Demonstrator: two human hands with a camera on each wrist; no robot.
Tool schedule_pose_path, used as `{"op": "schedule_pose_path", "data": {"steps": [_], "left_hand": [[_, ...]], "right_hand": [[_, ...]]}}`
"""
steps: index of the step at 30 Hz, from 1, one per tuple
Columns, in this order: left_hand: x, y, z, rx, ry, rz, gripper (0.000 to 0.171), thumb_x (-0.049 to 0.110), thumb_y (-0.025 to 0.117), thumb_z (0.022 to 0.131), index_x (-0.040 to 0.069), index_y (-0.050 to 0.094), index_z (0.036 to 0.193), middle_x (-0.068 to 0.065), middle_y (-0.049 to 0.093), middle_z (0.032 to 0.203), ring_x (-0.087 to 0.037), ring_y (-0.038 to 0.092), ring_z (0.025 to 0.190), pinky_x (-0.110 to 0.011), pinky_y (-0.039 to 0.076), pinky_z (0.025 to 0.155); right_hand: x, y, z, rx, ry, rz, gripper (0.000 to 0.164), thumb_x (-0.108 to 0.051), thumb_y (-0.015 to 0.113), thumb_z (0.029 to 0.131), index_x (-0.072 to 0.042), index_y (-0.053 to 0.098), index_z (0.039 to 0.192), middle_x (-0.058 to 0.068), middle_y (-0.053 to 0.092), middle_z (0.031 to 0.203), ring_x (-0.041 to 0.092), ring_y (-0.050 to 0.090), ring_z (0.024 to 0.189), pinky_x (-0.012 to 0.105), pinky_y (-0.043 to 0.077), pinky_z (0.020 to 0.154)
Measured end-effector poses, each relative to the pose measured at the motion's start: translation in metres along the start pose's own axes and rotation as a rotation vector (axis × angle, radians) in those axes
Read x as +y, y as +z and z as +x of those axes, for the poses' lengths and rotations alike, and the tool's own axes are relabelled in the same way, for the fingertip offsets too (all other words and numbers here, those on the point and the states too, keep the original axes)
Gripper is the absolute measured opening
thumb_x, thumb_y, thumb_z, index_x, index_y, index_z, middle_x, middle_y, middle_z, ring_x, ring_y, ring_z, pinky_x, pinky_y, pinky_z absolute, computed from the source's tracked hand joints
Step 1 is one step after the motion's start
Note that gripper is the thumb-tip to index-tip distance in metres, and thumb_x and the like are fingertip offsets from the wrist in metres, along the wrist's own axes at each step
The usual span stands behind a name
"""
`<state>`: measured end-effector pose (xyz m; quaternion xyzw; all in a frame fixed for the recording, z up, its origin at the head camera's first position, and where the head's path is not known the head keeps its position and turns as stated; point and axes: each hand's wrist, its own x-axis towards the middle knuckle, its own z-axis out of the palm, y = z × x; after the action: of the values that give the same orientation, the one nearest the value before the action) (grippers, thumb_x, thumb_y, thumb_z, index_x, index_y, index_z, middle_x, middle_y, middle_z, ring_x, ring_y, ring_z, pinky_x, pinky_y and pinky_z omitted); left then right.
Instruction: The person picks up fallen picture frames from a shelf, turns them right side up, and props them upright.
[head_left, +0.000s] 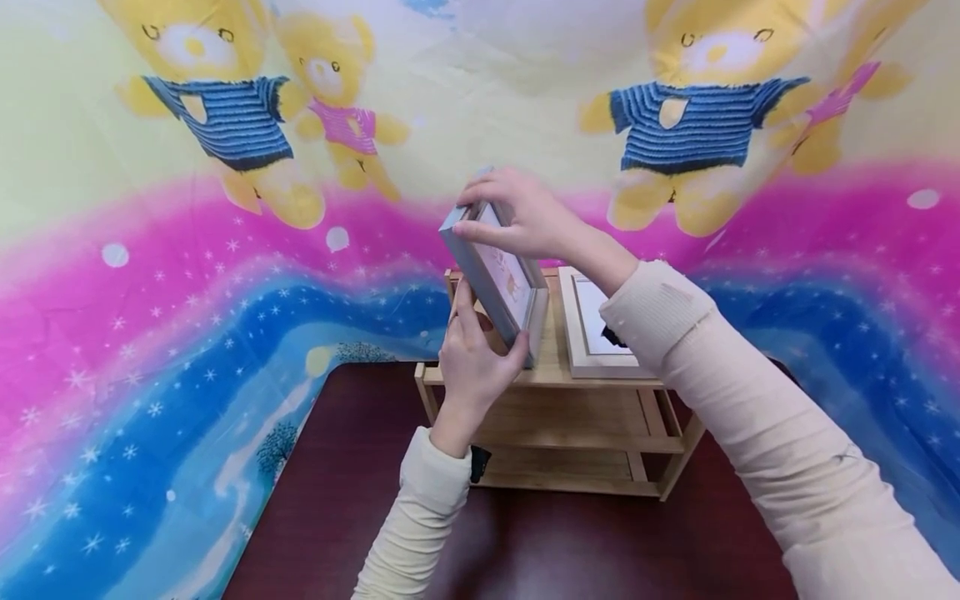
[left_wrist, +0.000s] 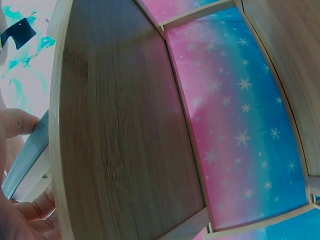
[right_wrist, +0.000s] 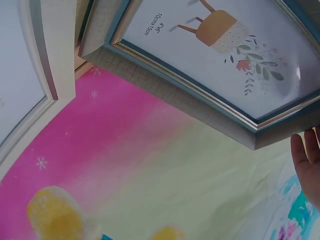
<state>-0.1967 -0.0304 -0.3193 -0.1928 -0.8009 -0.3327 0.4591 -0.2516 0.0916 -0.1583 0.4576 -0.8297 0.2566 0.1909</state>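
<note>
A grey picture frame (head_left: 504,267) is held tilted over the left end of a wooden shelf rack. My left hand (head_left: 478,360) grips its lower part, thumb on the near edge and fingers behind. At the upper edge my right hand (head_left: 525,215) holds it between thumb and fingers. The right wrist view shows the frame's print of a potted plant and a blue inner border (right_wrist: 182,77). Whether its bottom corner touches the shelf I cannot tell. Under my right forearm, a white picture frame (head_left: 600,367) lies on the rack's top, partly covered by the sleeve.
The wooden rack (head_left: 577,408), with lower tiers below its top, stands on a dark red table (head_left: 337,475). A cloth backdrop (head_left: 480,125) printed with bears and snowflakes hangs close behind and on both sides.
</note>
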Motion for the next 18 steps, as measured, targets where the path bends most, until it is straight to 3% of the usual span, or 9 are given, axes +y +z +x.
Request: {"op": "schedule_pose_path", "data": {"steps": [5, 9, 13, 18], "left_hand": [[0.0, 0.002, 0.0, 0.024, 0.015, 0.001, 0.092, 0.028, 0.073, 0.069, 0.002, 0.02, 0.141, -0.011, 0.061, 0.092, -0.016, 0.059, 0.068, -0.031, 0.048, 0.055], [0.002, 0.003, 0.001, 0.037, 0.026, 0.002, 0.091, 0.026, 0.072, 0.069, 0.0, 0.022, 0.14, -0.011, 0.062, 0.087, -0.017, 0.06, 0.067, -0.031, 0.048, 0.054], [0.003, 0.004, 0.0, 0.036, 0.031, -0.003, 0.09, 0.024, 0.072, 0.069, -0.001, 0.021, 0.139, -0.012, 0.063, 0.089, -0.018, 0.061, 0.066, -0.031, 0.049, 0.052], [0.004, 0.004, -0.001, 0.035, 0.022, -0.002, 0.09, 0.024, 0.072, 0.07, 0.0, 0.02, 0.14, -0.012, 0.063, 0.092, -0.017, 0.062, 0.069, -0.031, 0.05, 0.053]], "right_hand": [[0.008, -0.001, 0.003, 0.007, 0.12, 0.174, 0.028, -0.023, 0.056, 0.089, -0.006, 0.065, 0.109, 0.01, 0.053, 0.122, 0.022, 0.043, 0.115, 0.044, 0.035, 0.095], [0.013, -0.004, 0.006, 0.002, 0.183, 0.239, 0.029, -0.022, 0.052, 0.091, -0.005, 0.064, 0.111, 0.009, 0.054, 0.12, 0.02, 0.045, 0.11, 0.043, 0.037, 0.091], [0.017, -0.005, 0.008, -0.011, 0.223, 0.208, 0.034, -0.026, 0.049, 0.092, -0.005, 0.061, 0.116, 0.01, 0.051, 0.126, 0.022, 0.042, 0.115, 0.042, 0.035, 0.094], [0.027, -0.004, 0.013, -0.042, 0.318, 0.146, 0.045, -0.034, 0.047, 0.092, -0.006, 0.054, 0.126, 0.015, 0.032, 0.143, 0.025, 0.025, 0.132, 0.043, 0.023, 0.105]]}}
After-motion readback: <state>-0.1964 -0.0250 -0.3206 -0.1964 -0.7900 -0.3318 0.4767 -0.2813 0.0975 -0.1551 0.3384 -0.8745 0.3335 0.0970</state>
